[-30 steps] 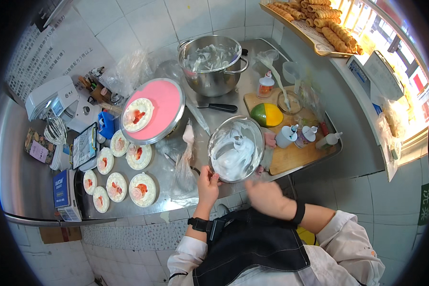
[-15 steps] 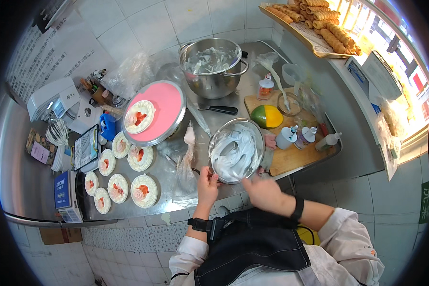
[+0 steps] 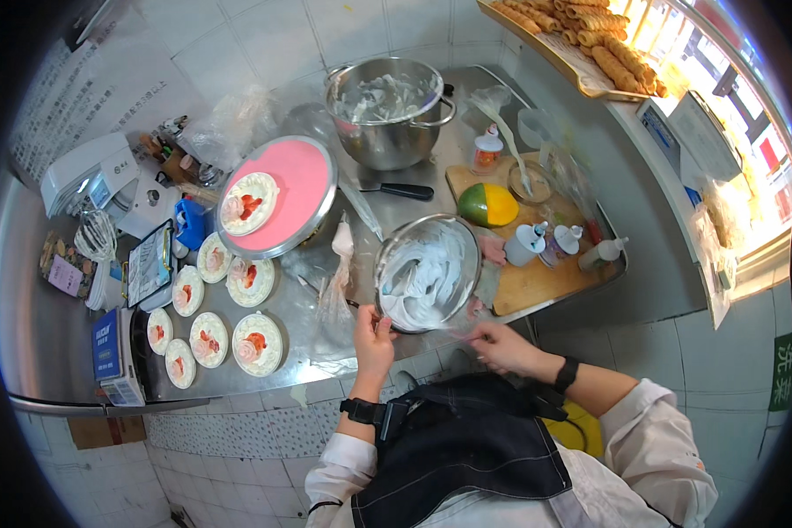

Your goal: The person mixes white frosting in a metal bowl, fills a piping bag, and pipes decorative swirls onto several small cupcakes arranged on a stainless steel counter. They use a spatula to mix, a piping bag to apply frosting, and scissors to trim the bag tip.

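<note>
A steel mixing bowl [image 3: 476, 280] holding fluffy white cream [image 3: 431, 273] sits at the table's front edge, its mouth tilted toward me. My left hand [image 3: 374, 341] grips the near-left side of the bowl, thumb up near the rim. My right hand [image 3: 504, 348] is closed around a slim pale pink spatula-like tool [image 3: 456, 335], blurred, at the bowl's near-right rim. Left of the bowl lies a piping bag [image 3: 339, 268] with pale pink filling. A mango [image 3: 487, 205], part green and part yellow, rests on a wooden cutting board [image 3: 524, 292] to the right.
Several small cream cakes [image 3: 257, 344] with red topping stand at the left. One more sits on a pink-topped turntable [image 3: 301, 180]. Behind are a large steel pot [image 3: 387, 141] and a black-handled knife [image 3: 405, 190]. Squeeze bottles [image 3: 526, 245] stand on the board; pastry rolls fill a tray [image 3: 581, 79].
My right hand has moved slightly right and away from the bowl's rim, and the pink tool now shows. The cream's surface has shifted. My left hand keeps its grip on the bowl.
</note>
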Motion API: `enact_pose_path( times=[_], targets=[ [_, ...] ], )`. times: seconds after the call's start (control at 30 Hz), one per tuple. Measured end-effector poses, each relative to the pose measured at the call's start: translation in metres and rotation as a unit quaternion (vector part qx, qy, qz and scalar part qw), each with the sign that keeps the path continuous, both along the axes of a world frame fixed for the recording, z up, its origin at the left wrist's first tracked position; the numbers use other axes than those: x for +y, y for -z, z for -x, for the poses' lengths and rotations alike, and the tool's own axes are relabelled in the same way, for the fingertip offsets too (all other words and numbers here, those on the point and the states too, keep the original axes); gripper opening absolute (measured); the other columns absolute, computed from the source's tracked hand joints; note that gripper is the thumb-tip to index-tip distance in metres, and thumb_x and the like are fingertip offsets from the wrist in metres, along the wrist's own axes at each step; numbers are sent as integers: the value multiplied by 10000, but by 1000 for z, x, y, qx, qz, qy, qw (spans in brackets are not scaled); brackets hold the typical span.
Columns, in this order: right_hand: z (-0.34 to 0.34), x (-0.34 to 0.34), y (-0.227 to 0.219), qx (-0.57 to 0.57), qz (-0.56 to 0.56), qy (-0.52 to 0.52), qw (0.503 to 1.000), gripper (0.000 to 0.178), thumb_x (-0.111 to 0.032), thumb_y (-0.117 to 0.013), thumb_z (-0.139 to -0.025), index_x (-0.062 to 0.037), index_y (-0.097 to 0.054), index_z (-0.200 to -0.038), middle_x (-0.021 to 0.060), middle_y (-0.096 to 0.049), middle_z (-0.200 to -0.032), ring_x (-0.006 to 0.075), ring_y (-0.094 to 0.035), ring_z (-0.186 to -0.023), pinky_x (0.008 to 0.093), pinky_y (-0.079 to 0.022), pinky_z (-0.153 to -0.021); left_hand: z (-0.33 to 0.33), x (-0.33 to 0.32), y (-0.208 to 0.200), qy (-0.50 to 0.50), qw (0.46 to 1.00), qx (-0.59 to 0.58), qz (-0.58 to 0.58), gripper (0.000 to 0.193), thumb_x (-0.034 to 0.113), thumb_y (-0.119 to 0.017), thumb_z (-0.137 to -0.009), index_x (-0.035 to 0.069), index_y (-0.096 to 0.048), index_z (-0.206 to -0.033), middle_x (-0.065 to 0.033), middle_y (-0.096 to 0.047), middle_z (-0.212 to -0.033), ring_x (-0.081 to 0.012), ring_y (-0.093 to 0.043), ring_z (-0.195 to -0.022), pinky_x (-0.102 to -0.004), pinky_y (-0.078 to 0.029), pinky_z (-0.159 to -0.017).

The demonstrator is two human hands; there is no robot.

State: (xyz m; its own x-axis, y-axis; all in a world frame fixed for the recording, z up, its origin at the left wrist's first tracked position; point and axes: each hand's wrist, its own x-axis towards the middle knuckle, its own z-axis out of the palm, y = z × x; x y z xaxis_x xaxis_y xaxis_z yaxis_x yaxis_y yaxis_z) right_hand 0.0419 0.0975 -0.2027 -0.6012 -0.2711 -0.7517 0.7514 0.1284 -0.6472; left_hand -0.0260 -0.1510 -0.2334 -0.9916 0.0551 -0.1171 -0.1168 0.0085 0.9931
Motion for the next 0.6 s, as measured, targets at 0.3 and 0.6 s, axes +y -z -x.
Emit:
enact_pose_path(
  times=[0.3, 0.6],
  targets=[
    [29, -38, -36, 455, -447, -250, 729, 288, -143, -607, -751, -67, -502, -1007, 155, -598, -695, 339, -604, -544, 456, -480, -476, 5, 7, -6, 23, 998, -30, -58, 103, 14, -478, -922, 44, -432, -1009, -35, -504, -856, -98, -544, -733, -275, -571, -642],
    [38, -45, -52, 551, -444, -300, 640, 192, -97, -511, -808, -2, -516, -975, 141, -599, -640, 298, -637, -553, 386, -501, -437, 10, 6, -8, 65, 997, -29, -44, 91, 20, -479, -929, 42, -429, -1002, -38, -513, -859, -108, -553, -746, -288, -576, -634]
  ],
)
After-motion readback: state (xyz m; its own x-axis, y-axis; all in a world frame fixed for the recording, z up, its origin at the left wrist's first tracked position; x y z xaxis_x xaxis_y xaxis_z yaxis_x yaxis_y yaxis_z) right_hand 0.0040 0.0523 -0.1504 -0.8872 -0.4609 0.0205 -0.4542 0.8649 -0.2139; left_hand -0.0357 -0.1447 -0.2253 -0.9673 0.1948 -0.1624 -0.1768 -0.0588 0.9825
